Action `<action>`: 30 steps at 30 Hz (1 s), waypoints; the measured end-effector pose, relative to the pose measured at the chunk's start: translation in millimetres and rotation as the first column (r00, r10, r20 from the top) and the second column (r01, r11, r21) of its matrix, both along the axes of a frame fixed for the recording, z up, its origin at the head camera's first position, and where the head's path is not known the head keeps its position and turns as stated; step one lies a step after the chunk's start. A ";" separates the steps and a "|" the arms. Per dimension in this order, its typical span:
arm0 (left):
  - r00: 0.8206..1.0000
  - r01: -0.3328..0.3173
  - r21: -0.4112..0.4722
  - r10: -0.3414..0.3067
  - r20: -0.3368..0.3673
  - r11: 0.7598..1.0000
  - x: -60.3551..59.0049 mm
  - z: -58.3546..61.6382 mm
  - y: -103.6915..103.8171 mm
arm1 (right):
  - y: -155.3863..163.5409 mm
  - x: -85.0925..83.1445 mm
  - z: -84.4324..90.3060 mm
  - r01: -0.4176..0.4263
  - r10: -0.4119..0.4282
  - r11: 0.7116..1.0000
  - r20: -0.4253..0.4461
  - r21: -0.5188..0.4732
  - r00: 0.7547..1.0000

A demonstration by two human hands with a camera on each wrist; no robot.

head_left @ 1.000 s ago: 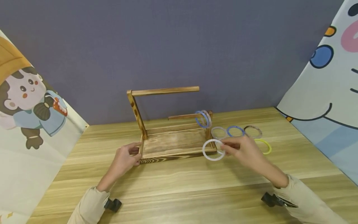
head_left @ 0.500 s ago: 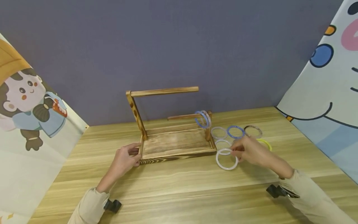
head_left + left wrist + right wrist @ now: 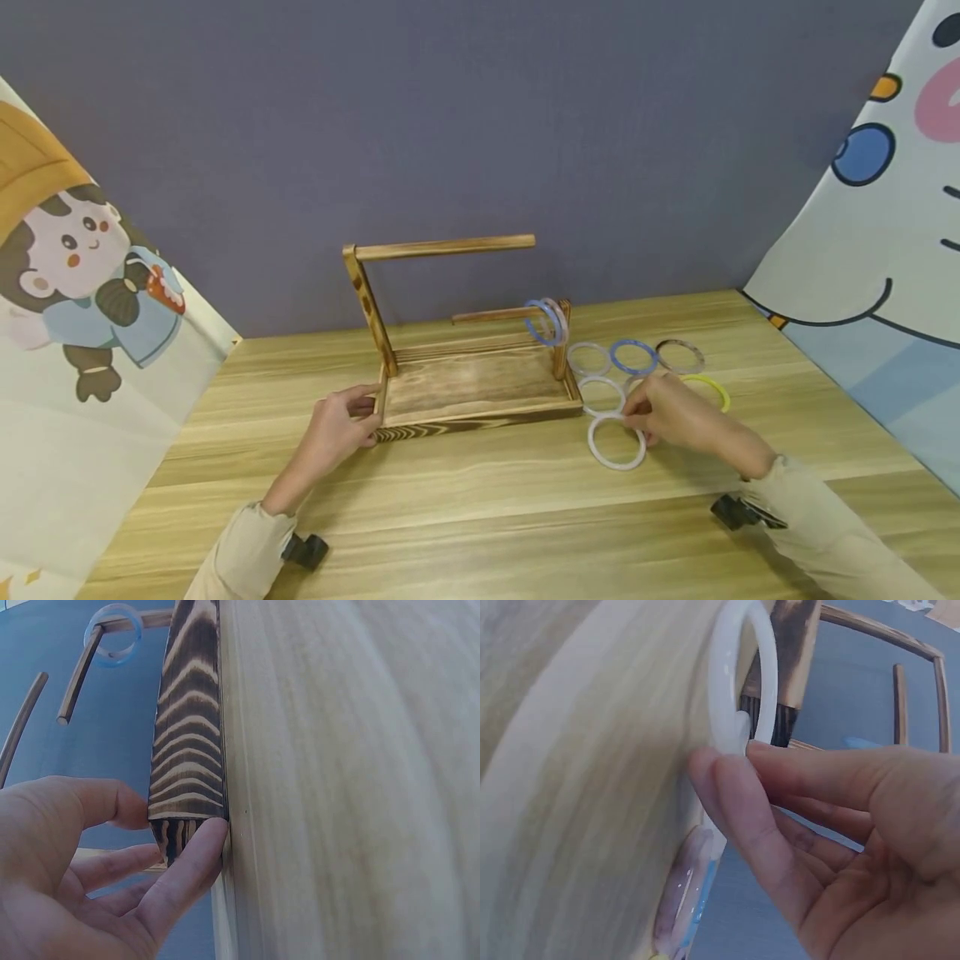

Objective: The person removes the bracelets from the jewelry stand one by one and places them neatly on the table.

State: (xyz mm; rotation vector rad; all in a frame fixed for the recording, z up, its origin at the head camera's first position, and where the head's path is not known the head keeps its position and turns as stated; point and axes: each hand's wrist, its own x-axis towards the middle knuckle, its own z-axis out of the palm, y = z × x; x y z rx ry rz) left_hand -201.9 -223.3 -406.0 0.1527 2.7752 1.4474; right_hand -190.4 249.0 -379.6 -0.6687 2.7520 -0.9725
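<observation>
My right hand (image 3: 678, 418) pinches a white bangle (image 3: 617, 467) between thumb and fingertips, low over the table to the right of a wooden jewelry stand (image 3: 480, 420). In the right wrist view the white bangle (image 3: 721, 682) stands up from the fingertips. My left hand (image 3: 337, 427) holds the stand's front left corner, as the left wrist view shows with the thumb and index finger against the burnt-grain end (image 3: 187, 769). Near the right post, a blue bangle (image 3: 532, 330) and a pale bangle (image 3: 566, 327) hang on the short lower bar (image 3: 487, 316).
Right of the stand lie another white bangle (image 3: 585, 405), a clear one (image 3: 573, 367), a blue one (image 3: 617, 364), a brown mottled one (image 3: 693, 370) and a yellow one (image 3: 724, 398). The right hand partly covers one more. A long upper bar (image 3: 450, 247) overhangs the tray. A grey wall (image 3: 480, 125) rises behind.
My right hand has carried the white bangle down and right, away from the stand's front right corner to near the table. My left hand stays at the stand's corner.
</observation>
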 end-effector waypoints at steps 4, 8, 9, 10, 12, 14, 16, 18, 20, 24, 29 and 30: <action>1.000 -0.003 -0.002 0.003 0.006 1.000 -0.3 -0.6 1.4 | 0.8 -0.3 -4.2 0.007 -0.006 0.999 -0.005 0.035 1.000; 1.000 0.005 -0.002 -0.005 0.004 1.000 -0.1 -0.1 2.1 | 1.2 -0.3 -6.7 0.016 -0.016 0.999 0.000 0.044 1.000; 1.000 0.007 -0.001 -0.007 0.005 1.000 0.0 0.0 2.2 | 1.1 -0.2 -6.8 0.021 -0.021 0.999 0.001 0.046 1.000; 1.000 0.009 0.002 -0.009 0.005 1.000 0.1 0.1 2.2 | 0.7 0.0 -6.9 0.028 -0.029 0.998 0.002 0.049 1.000; 1.000 0.012 0.008 -0.012 0.010 1.000 0.4 0.7 2.4 | 0.0 0.5 -6.6 0.037 -0.038 0.998 0.001 0.055 0.999; 1.000 0.016 0.012 -0.016 0.011 1.000 0.5 1.0 2.1 | -0.6 0.3 -7.0 0.046 -0.046 0.997 -0.003 0.059 0.999; 1.000 0.016 0.013 -0.016 0.009 1.000 0.7 1.7 2.0 | -1.2 -0.1 -7.3 0.048 -0.048 0.997 -0.004 0.054 0.999; 1.000 0.017 0.011 -0.017 0.008 1.000 0.8 2.2 1.8 | -1.5 -0.6 -7.9 0.052 -0.052 0.997 -0.002 0.048 0.999; 1.000 0.019 0.010 -0.019 0.009 1.000 0.8 2.7 1.5 | -1.2 -1.5 -9.0 0.058 -0.058 0.997 0.002 0.043 0.998; 1.000 0.023 0.011 -0.023 0.012 1.000 1.1 3.5 1.3 | -0.4 -3.2 -11.3 0.070 -0.070 0.997 0.010 0.037 0.998; 1.000 0.025 0.012 -0.025 0.011 1.000 2.1 3.7 0.7 | 0.8 -5.8 -12.9 0.065 -0.066 0.997 0.006 0.029 0.998; 1.000 0.024 0.013 -0.025 0.011 1.000 2.2 3.7 0.6 | 0.8 -6.0 -13.1 0.069 -0.069 0.997 0.010 0.029 0.998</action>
